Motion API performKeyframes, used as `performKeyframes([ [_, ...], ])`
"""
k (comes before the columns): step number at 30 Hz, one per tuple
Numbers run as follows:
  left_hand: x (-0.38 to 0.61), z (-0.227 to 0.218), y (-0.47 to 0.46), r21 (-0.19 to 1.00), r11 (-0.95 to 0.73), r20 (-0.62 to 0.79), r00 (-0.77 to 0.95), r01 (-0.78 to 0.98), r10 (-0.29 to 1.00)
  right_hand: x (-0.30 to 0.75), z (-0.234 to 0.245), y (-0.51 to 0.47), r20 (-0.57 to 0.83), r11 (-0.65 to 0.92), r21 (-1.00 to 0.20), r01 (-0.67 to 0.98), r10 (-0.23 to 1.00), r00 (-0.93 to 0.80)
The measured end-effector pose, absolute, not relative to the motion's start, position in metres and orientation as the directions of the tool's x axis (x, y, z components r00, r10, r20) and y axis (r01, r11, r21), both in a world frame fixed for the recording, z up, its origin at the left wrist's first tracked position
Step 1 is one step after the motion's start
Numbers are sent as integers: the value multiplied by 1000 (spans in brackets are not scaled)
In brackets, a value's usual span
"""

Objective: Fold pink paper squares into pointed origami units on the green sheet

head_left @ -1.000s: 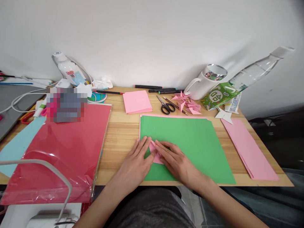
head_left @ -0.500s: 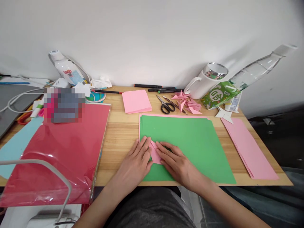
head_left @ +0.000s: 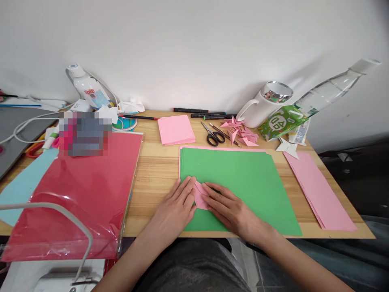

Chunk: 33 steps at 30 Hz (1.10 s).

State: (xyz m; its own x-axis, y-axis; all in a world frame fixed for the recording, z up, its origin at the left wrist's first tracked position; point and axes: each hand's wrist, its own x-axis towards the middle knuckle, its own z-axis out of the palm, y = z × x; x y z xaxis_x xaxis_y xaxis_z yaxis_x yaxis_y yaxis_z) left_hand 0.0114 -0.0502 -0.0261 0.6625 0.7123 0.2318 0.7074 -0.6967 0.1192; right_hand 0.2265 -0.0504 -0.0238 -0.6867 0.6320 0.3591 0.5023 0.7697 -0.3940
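A small folded pink paper piece (head_left: 200, 196) lies on a stack of green sheets (head_left: 243, 178) on the wooden table (head_left: 154, 170). My left hand (head_left: 178, 207) lies flat with fingers stretched out, its fingertips pressing the piece's left edge. From the other side, my right hand (head_left: 227, 207) rests its extended fingers on the piece's right part. Both hands hold the paper flat against the green sheet; most of the piece is hidden under the fingers.
A pink paper pad (head_left: 176, 129), scissors (head_left: 212, 136), folded pink triangles (head_left: 240, 132), markers (head_left: 200, 113), a white mug (head_left: 264, 103), a green packet (head_left: 281, 121) and a clear bottle (head_left: 331, 87) line the back. Pink strips (head_left: 319, 190) lie right, wrapped red sheets (head_left: 82, 194) left.
My right hand's fingers slid slightly down and right along the pink piece, uncovering a bit more of it. The left hand stayed in place.
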Motion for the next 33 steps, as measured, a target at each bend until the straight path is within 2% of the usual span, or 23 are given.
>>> performKeyframes([
  [3,11,-29,-51,128,-697,239,660,706,712,227,-21,-51,342,770,-396,500,629,-698],
  [9,13,-33,-52,71,-695,209,670,716,712,226,-19,-49,340,782,-386,489,613,-713],
  [23,14,-32,-52,100,-698,184,676,709,713,226,-22,-48,355,777,-403,483,619,-700],
  [33,16,-31,-61,55,-674,320,627,736,711,225,-24,-48,265,748,-401,528,647,-715],
])
